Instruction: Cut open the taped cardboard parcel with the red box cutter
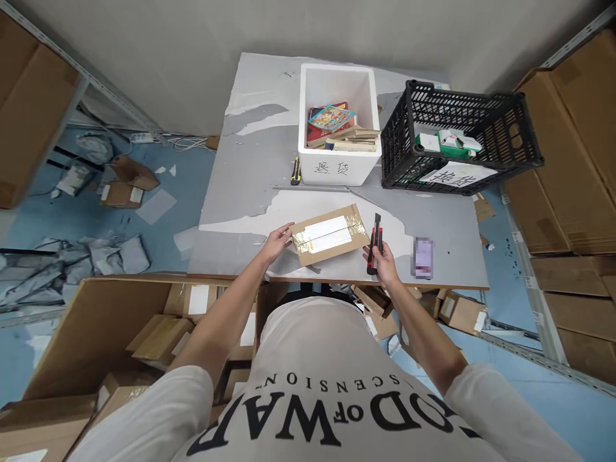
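A flat brown cardboard parcel (308, 251) with a white label and shiny clear tape lies tilted above the near part of the table, between my hands. My left hand (278, 242) grips its left end, thumb on top. In my right hand (384, 262) is a red and black utility knife (375, 247), held upright with its tip pointing away from me. The fingers of that hand also come close to the parcel's right corner; whether they touch it I cannot tell. A second knife, yellow and black (295, 171), lies beside the white box.
On the grey table (226, 199) stand a white foam box (339, 168) of books and a black crate (409, 135) holding small green-white boxes. A blurred phone-like object (423, 258) lies right. A big carton (62, 346) of parcels stands below left; stacked cartons (543, 218) flank the right.
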{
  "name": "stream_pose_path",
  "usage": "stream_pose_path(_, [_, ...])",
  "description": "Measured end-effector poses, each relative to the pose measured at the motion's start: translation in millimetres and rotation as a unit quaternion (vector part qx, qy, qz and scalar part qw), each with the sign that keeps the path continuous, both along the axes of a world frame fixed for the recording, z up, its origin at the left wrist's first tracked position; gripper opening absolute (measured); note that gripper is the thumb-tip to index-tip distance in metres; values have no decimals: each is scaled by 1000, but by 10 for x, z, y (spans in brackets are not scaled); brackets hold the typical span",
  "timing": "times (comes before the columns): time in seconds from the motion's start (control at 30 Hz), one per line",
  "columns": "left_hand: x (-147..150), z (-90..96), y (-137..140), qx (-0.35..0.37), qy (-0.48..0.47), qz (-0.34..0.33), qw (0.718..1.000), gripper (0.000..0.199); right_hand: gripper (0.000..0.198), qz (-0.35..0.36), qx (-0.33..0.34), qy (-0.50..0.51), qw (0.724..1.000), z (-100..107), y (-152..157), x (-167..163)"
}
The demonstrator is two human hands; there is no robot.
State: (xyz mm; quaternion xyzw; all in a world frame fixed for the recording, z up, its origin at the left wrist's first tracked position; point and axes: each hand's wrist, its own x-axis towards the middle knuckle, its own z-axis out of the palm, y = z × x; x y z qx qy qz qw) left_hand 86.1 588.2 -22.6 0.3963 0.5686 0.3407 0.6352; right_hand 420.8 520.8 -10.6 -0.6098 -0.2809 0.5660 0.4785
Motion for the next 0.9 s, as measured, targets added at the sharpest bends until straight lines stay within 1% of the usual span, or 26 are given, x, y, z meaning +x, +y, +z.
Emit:
stream_pose_path(0.07, [13,34,52,17,15,-12,1000,78,56,10,-8,11,1000,-36,-121,-18])
stream_pose_path(0.17, [71,29,137,74,63,-40,994,94,54,39,-25,40,998,-66,-283,20])
stream_pose_path(0.23, [124,-1,175,94,86,-56,990,101,54,59,-37,56,996,-65,-338,90])
stream_pose_path(0.3, [179,-22,158,111,129,-64,983,97,54,78,-50,61,994,-49,-346,170])
stream_pose_path(0.33, [209,-20,117,135,170,-62,974,93,55,90,-56,58,993,-38,-338,203])
stream_pose_path(0.37, [244,-10,51,170,222,-55,959,88,55,102,-61,53,991,-25,-326,230])
stream_pose_path(0.4, [286,7,-41,217,277,-48,935,84,54,116,-66,47,990,-12,-314,248])
stream_pose_path(0.47, [399,47,-276,327,368,-56,869,73,53,140,-70,35,987,16,-298,261])
stream_pose_path(0.5, [469,62,-402,380,392,-85,833,66,51,148,-70,30,986,30,-295,260])
stream_pose_path(0.53, [544,67,-518,425,403,-131,800,56,50,153,-68,25,986,45,-296,258])
stream_pose_path(0.57, [618,61,-616,454,413,-173,770,46,49,152,-64,17,986,60,-299,257])
stream_pose_path(0.6, [686,45,-689,470,424,-198,749,40,48,146,-60,6,987,76,-302,258])
stream_pose_path(0.63, [743,18,-734,476,435,-214,734,35,47,138,-56,-6,989,90,-306,263])
stream_pose_path(0.67, [786,-15,-755,476,446,-217,726,34,47,133,-54,-18,989,102,-309,271])
stream_pose_path(0.73, [826,-85,-744,472,458,-210,723,34,46,138,-53,-30,988,118,-314,293])
stream_pose_path(0.8, [822,-140,-709,472,454,-208,726,34,45,162,-56,-23,985,120,-319,314])
stream_pose_path(0.9, [799,-174,-681,471,445,-208,732,33,43,191,-60,-19,980,120,-311,343])
